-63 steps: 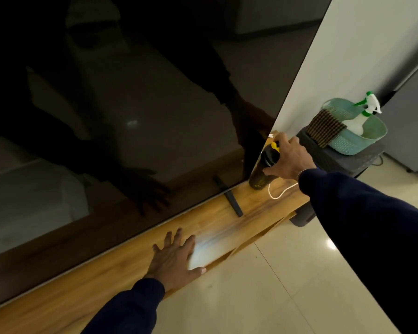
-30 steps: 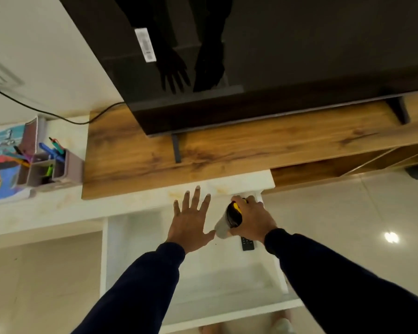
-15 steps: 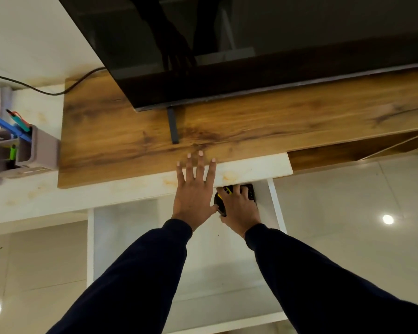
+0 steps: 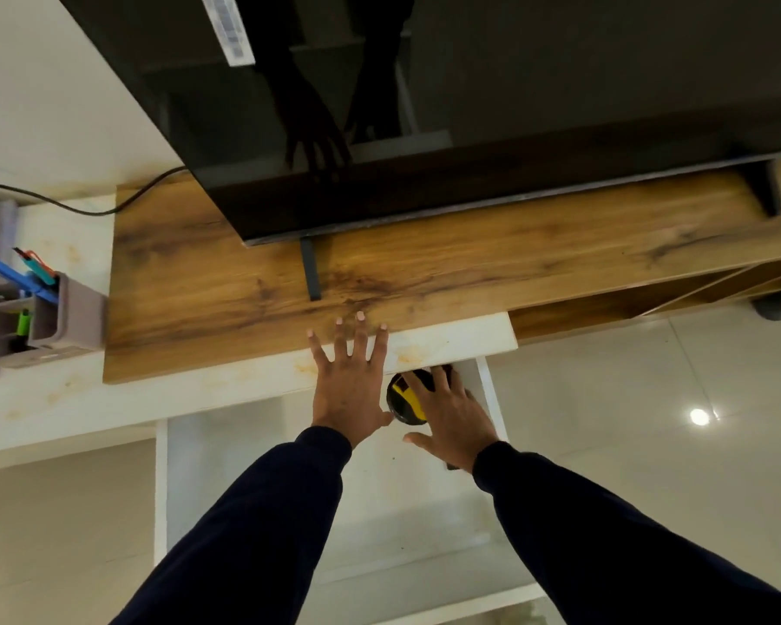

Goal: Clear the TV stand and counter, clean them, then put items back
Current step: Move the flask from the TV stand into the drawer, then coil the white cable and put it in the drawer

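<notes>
Right hand (image 4: 452,417) rests open-fingered on black-and-yellow bottle (image 4: 404,399).

A wooden TV stand (image 4: 447,281) with brown grain ran from left to right across the scene, its top bare apart from the black TV (image 4: 470,106) standing on thin dark feet. Its left end lay on a white counter (image 4: 199,390) marked with yellowish stains, which stretched further left and showed as a strip along the stand's near edge. Just below the counter's right end, a black bottle (image 4: 402,399) with a yellow lid piece stood upright, seen from above, on a white shelf (image 4: 244,466).
</notes>
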